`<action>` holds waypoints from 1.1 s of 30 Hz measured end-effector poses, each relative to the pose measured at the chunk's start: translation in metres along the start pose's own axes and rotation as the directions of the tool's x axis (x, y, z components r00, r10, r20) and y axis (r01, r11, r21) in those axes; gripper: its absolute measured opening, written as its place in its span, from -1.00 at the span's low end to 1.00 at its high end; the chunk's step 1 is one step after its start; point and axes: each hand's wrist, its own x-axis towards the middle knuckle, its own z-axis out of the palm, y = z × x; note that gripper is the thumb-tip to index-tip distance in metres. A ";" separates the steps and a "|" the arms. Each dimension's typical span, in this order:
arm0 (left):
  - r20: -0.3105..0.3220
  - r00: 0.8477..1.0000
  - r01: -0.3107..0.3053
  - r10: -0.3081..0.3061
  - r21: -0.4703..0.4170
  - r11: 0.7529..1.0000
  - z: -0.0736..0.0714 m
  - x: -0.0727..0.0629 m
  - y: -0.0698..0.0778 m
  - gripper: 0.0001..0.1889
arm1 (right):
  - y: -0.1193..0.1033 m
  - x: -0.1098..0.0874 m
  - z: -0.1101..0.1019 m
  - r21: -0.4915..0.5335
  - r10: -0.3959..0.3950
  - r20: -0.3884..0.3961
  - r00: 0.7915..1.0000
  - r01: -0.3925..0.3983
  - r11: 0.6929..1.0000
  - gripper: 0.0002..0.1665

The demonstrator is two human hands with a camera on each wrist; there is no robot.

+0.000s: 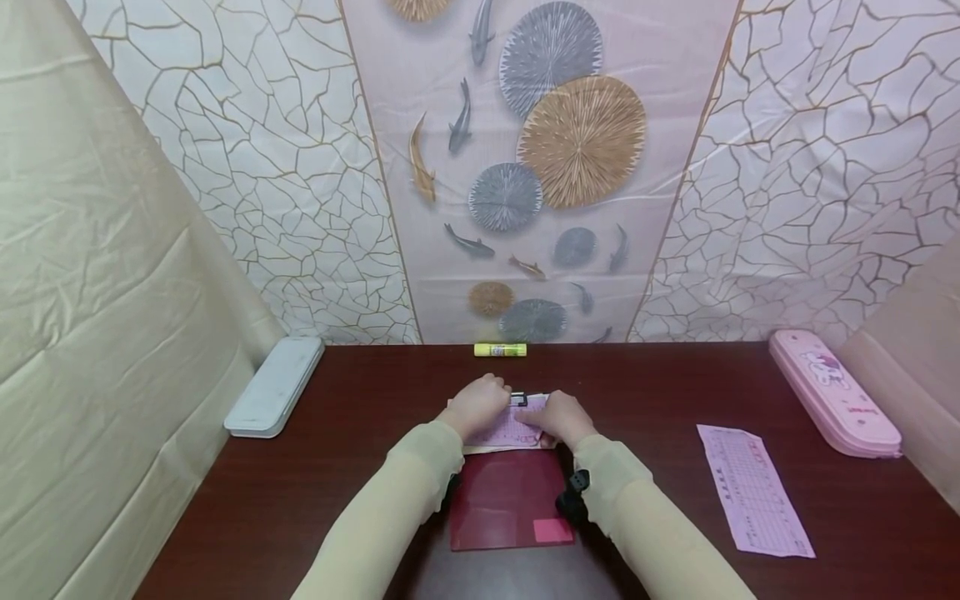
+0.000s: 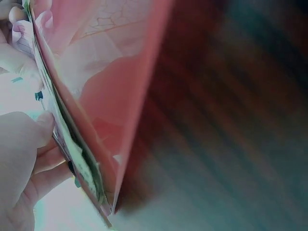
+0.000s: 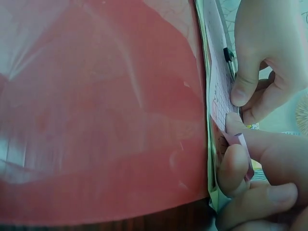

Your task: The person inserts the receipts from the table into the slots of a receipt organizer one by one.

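Observation:
A red clipboard folder point(image 1: 510, 496) lies in front of me, with a metal-and-black clip point(image 1: 519, 399) at its far edge. Near the clip, a pink printed slip point(image 1: 504, 433) lies over other papers point(image 3: 210, 144). My left hand point(image 1: 482, 407) grips the far edge beside the clip; its thumb point(image 3: 240, 92) presses on the slip and its fingers go behind the edge. On the other side of the clip, my right hand point(image 1: 567, 419) pinches the slip, whose edge is bent up between thumb and fingers in the right wrist view.
A yellow glue stick point(image 1: 500, 350) lies at the table's far edge. Another pink printed slip point(image 1: 753, 492) is at the right, near a pink pencil case point(image 1: 834, 392). At the left lies a white case point(image 1: 276, 386). Patterned cloth point(image 1: 525, 167) hangs behind the table.

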 end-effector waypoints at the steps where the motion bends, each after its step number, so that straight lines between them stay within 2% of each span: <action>1: -0.004 1.000 0.001 -0.001 0.002 1.000 0.000 0.000 0.000 -0.81 | -0.001 -0.001 0.000 0.004 0.001 -0.001 1.000 -0.001 1.000 -0.56; 5: -0.014 0.999 0.030 -0.030 -0.022 0.999 0.001 -0.001 -0.001 -0.80 | 0.000 -0.002 -0.001 0.031 0.003 -0.012 1.000 -0.003 1.000 -0.57; 9: -0.026 0.995 0.093 -0.098 -0.135 0.986 0.004 -0.001 -0.002 -0.82 | 0.003 -0.004 -0.002 0.049 -0.006 -0.021 1.000 0.007 0.999 -0.58; 14: -0.054 0.987 0.133 -0.150 -0.242 0.961 0.001 -0.003 -0.002 -0.85 | 0.006 -0.008 -0.004 -0.057 -0.026 -0.044 0.999 0.023 0.998 -0.59; 18: -0.031 0.985 0.152 -0.168 -0.289 0.945 -0.003 -0.004 -0.003 -0.86 | 0.007 -0.011 -0.008 -0.100 -0.040 -0.052 0.998 0.035 0.994 -0.58; 25: -0.002 0.983 0.172 -0.184 -0.337 0.926 -0.002 -0.004 -0.006 -0.83 | 0.014 -0.014 -0.016 -0.117 -0.190 -0.100 0.977 0.178 0.977 -0.72; 33: 0.032 0.984 0.173 -0.174 -0.367 0.914 -0.002 -0.003 -0.007 -0.77 | 0.028 -0.019 -0.041 -0.148 -0.285 -0.140 0.948 0.264 0.953 -0.83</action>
